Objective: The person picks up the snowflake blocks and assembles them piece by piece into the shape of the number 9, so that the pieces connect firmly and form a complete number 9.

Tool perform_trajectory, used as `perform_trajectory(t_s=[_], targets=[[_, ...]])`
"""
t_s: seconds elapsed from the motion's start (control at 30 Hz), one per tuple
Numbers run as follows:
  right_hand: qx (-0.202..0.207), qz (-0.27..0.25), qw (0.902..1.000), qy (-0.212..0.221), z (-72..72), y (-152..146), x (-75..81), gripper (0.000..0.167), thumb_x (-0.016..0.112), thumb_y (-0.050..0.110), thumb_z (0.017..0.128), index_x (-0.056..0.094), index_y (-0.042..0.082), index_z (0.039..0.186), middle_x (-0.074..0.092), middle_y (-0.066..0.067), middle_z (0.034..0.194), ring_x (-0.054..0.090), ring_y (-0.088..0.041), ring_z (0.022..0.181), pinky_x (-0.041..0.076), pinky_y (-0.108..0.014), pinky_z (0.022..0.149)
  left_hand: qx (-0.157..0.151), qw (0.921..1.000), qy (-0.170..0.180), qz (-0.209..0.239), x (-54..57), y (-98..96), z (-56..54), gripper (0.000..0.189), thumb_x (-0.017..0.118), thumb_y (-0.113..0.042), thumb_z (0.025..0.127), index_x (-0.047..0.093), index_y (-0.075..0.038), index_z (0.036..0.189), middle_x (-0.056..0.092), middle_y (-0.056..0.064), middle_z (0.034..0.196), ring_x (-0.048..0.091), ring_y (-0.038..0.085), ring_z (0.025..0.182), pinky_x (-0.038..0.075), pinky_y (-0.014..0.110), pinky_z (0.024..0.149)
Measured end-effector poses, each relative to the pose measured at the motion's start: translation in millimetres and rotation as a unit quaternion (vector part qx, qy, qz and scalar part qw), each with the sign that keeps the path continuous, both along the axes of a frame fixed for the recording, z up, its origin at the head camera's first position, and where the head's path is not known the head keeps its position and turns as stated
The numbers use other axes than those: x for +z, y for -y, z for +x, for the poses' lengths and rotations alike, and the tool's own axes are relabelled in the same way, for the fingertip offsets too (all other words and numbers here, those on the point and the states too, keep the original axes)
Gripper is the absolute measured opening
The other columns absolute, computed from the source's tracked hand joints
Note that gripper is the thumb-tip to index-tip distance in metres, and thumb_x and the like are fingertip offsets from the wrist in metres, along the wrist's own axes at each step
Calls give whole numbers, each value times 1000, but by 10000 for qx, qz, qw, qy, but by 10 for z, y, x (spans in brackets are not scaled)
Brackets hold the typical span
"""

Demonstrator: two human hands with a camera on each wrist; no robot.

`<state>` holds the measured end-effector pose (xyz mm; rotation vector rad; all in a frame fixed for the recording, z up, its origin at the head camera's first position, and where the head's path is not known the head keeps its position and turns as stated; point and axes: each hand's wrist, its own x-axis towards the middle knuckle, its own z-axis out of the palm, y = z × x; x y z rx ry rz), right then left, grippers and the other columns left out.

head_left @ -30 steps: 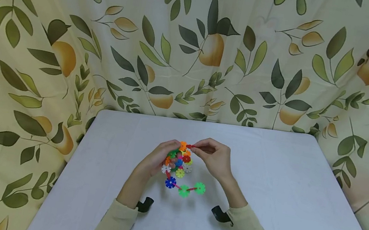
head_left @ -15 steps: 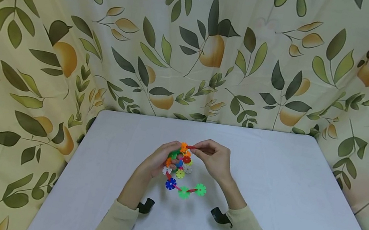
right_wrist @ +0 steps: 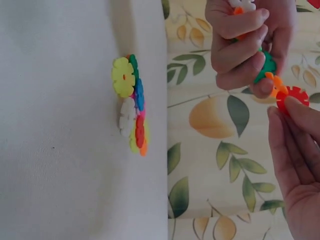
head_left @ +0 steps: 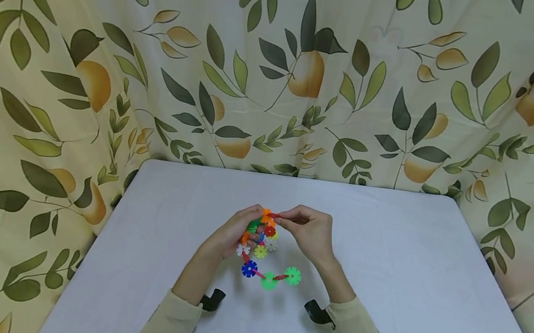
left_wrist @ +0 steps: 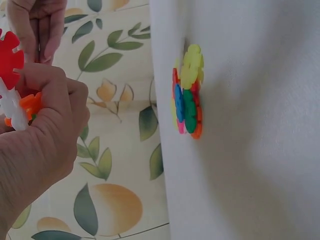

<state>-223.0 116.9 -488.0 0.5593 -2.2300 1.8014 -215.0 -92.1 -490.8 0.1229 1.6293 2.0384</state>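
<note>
My left hand (head_left: pixel 228 232) holds a chain of notched plastic flower discs in its curled fingers. A green disc (right_wrist: pixel 267 66) and an orange disc (right_wrist: pixel 276 85) stick out at its fingertips. From below that hand the rest of the chain curves right, through a blue disc (head_left: pixel 249 268) to a light green end disc (head_left: pixel 293 276). Between thumb and fingers, my right hand (head_left: pixel 310 234) pinches a red disc (right_wrist: pixel 296 96), edge-on against the orange one. Whether their slots are fully locked I cannot tell.
Below the hands, a small heap of loose discs (left_wrist: pixel 191 92) in several colours lies on the white-covered table (head_left: pixel 389 258). A leaf-patterned curtain (head_left: pixel 344 115) hangs behind the table. Black wrist devices (head_left: pixel 319 312) sit at both wrists.
Both hands have dropped slightly towards the person, and the left has shifted a little right. The hanging chain has swung slightly right and down. The red disc stays pinched against the orange one.
</note>
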Motion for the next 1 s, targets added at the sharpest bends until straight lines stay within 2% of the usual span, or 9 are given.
perform_trajectory(t_s=[0.23, 0.37, 0.47, 0.63, 0.83, 0.93, 1.0], targets=[[74, 122, 9994, 312, -5, -15, 4, 13, 87, 7, 85, 83, 7, 97, 80, -8, 94, 78, -22, 84, 62, -29, 75, 271, 9996, 118, -10, 0, 16, -16, 28, 38, -31, 114, 52, -7, 118, 52, 4, 87, 47, 14, 68, 52, 22, 62], [-12, 497, 9977, 467, -44, -31, -31, 17, 85, 8, 86, 82, 9, 103, 79, -7, 101, 78, -21, 89, 62, -28, 78, 451, 9989, 39, -114, 19, 58, -29, 34, 39, -28, 114, 53, 0, 126, 56, 6, 91, 52, 15, 71, 56, 22, 67], [-69, 1024, 9929, 602, -83, -40, -74, 17, 84, 5, 87, 81, 8, 104, 79, -9, 102, 77, -22, 89, 63, -30, 78, 562, 9982, -84, -195, 26, 95, -38, 35, 40, -28, 113, 53, 1, 128, 60, 9, 95, 58, 15, 74, 58, 22, 70], [172, 2080, 9721, 1068, -143, -40, -189, 20, 84, 5, 88, 80, 2, 106, 78, -11, 102, 76, -25, 91, 63, -37, 79, 746, 9971, -142, -95, 47, 132, -31, 26, 39, -25, 113, 49, -2, 121, 61, 13, 99, 58, 18, 75, 57, 23, 71], [479, 2845, 9413, 1753, -174, 15, -313, 21, 88, 11, 84, 80, 4, 103, 78, -3, 94, 73, -20, 87, 61, -36, 80, 591, 9980, -156, 139, 88, 159, -11, 30, 39, -23, 113, 46, -2, 134, 56, 6, 92, 54, 14, 72, 54, 19, 70], [564, 3173, 9301, 1761, -161, 66, -339, 21, 90, 13, 82, 80, 5, 99, 76, -1, 90, 69, -18, 86, 60, -36, 80, 452, 9985, -127, 292, 101, 167, -11, 32, 41, -28, 114, 51, -2, 130, 54, 2, 85, 53, 13, 69, 53, 18, 68], [579, 3327, 9265, 1659, -150, 100, -358, 21, 91, 13, 80, 80, 5, 97, 75, -1, 88, 67, -18, 84, 59, -36, 79, 352, 9988, -133, 327, 104, 171, -14, 32, 44, -33, 113, 55, -4, 122, 51, 1, 82, 52, 12, 67, 52, 18, 66]])
